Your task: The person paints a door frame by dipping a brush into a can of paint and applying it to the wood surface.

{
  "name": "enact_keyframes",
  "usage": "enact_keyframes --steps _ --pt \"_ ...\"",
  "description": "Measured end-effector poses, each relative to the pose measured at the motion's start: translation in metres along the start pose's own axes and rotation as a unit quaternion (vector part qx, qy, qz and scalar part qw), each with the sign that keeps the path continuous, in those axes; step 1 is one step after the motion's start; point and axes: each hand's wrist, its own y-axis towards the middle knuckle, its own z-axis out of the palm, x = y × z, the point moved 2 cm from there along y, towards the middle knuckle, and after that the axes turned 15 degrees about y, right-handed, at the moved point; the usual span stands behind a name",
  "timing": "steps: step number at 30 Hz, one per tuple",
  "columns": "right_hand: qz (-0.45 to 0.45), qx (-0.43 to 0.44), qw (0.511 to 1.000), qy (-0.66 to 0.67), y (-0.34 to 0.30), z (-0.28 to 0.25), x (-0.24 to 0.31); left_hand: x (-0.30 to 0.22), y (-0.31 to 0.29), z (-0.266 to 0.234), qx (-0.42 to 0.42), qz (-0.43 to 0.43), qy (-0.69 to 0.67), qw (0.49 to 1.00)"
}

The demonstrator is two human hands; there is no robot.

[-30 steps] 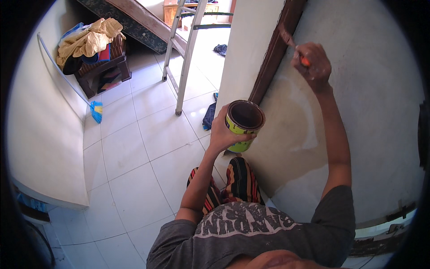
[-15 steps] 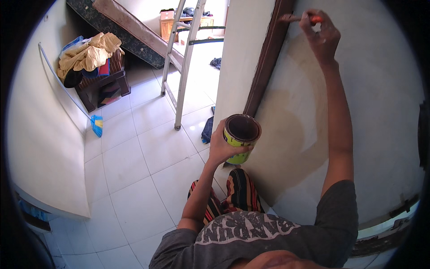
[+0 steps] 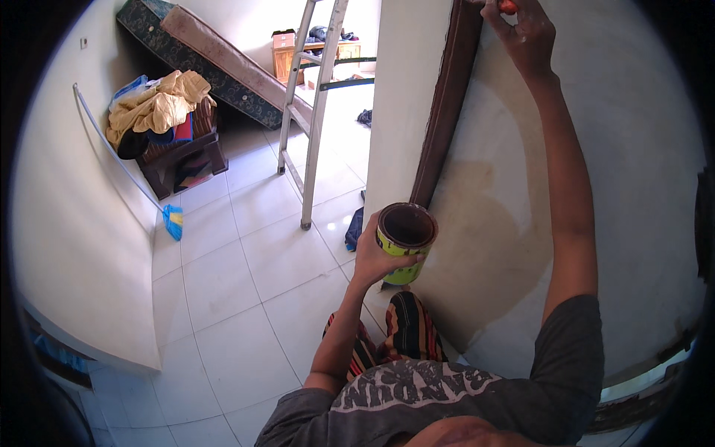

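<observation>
My left hand (image 3: 375, 259) is wrapped round a yellow-green paint can (image 3: 403, 276), held upright in front of my body. The can has no lid, and dark brown paint coats its inner wall and rim. At the top right, my raised right hand (image 3: 530, 41) grips a paintbrush by its orange handle (image 3: 508, 7). Most of the brush lies at the picture's upper edge, its tip against or very near the brown door frame (image 3: 445, 108). Whether the bristles touch the wood I cannot tell.
A patchy wall (image 3: 495, 201) stands close on my right. Beyond the doorway are an aluminium ladder (image 3: 315, 141), a leaning mattress (image 3: 231, 59) and a dark wooden seat heaped with tan cloth (image 3: 167, 104). A blue broom (image 3: 173, 221) leans at left on the white tiled floor (image 3: 246, 320).
My right hand has moved slightly up and left with the paintbrush, bringing it to the door frame's upper part. The view has shifted a little; my left hand still holds the can.
</observation>
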Motion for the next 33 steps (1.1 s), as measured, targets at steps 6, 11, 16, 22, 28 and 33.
enact_keyframes --steps 6,11,16,22,28,33 --pt "-0.010 -0.033 0.999 -0.003 0.013 -0.003 -0.001 0.000 -0.002 -0.003 -0.020 0.008 -0.005 1.000" --pt "-0.052 -0.028 0.998 0.000 0.026 -0.004 -0.020 -0.006 0.001 0.003 -0.006 0.003 -0.011 1.000" --pt "-0.022 0.050 0.998 0.025 0.006 0.005 0.001 -0.002 -0.004 -0.004 -0.016 -0.010 -0.012 1.000" --pt "-0.043 -0.050 0.997 -0.028 0.026 -0.001 -0.017 0.000 -0.003 -0.004 -0.028 -0.003 0.009 1.000" --pt "-0.036 -0.014 0.999 -0.020 0.025 0.003 -0.024 0.000 -0.002 -0.003 -0.020 -0.004 0.002 1.000" --pt "-0.035 0.015 0.999 -0.007 0.024 0.004 -0.024 0.000 -0.004 -0.006 -0.024 0.002 -0.004 1.000"
